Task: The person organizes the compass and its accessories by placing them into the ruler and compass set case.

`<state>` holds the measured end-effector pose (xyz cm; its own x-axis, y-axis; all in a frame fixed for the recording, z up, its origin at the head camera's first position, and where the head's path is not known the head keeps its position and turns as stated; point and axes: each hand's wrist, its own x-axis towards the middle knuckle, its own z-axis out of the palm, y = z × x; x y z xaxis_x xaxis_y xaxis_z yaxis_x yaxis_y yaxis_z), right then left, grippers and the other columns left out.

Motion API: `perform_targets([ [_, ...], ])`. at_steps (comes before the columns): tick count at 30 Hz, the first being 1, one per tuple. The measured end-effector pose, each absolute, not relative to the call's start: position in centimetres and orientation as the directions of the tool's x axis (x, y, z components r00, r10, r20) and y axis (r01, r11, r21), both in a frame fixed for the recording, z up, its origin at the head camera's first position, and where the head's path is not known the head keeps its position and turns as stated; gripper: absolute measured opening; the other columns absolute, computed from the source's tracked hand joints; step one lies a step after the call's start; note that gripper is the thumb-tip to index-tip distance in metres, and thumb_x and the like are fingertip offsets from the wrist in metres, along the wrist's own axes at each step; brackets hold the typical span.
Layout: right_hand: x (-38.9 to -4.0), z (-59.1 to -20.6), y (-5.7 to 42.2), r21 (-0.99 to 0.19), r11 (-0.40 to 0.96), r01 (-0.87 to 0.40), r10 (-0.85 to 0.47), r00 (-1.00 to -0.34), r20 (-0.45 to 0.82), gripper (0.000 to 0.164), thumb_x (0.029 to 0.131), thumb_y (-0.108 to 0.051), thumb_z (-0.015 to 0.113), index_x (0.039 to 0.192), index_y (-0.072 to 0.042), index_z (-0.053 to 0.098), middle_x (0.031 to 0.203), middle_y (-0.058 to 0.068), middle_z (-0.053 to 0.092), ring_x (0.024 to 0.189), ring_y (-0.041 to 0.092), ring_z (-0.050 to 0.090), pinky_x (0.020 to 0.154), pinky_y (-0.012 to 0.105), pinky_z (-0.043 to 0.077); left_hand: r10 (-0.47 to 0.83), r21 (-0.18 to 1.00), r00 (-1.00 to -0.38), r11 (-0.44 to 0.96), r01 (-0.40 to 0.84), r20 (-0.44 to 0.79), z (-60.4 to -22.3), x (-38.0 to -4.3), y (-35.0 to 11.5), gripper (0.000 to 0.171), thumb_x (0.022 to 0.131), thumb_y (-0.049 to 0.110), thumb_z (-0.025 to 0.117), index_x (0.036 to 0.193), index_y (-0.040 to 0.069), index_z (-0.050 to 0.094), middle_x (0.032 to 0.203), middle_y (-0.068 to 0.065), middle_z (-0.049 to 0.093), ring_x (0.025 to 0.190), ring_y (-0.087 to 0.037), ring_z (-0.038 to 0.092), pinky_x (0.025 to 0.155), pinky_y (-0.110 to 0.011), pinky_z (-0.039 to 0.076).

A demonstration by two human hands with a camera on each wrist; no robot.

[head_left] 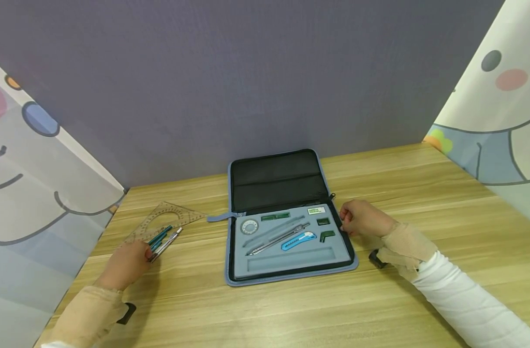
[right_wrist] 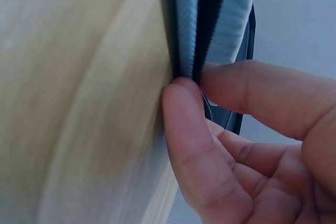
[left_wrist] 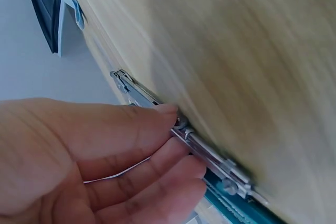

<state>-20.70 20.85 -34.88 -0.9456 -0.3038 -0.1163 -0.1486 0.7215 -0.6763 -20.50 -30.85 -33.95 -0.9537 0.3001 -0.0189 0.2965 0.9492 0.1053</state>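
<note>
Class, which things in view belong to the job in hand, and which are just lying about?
Likely in the job:
silver compass, pinched by the left hand
teal tools, perhaps held
zip case, edge pinched by the right hand

Apparently just lying about:
clear set square, on the table
blue cutter, in the case

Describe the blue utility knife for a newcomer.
On the wooden table, find the open blue-edged zip case pinched by the right hand. In its grey-blue slotted tray, beside a slim silver tool, lies the knife; no neighbour shares its bright blue.
</note>
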Motion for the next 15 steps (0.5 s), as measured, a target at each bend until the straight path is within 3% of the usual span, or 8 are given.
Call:
perform_targets([
  [15,-20.72,-34.91,20.89,-0.667,0.726,-0.167,-0.313,-0.944,-0.104,0.016,0.076,0.004,0.064,0.086,0.005,0.052,0.066,0.004,0.052,0.057,0.013,0.054,0.054,0.028,0.047,0.295,0.156,-0.954,0.946,0.285,-0.05,-34.58,-20.67,-31.36,0.01,0.074,0.007,0.066,0.076,0.002,0.058,0.068,-0.002,0.056,0.057,-0.015,0.047,0.055,-0.037,0.043],
])
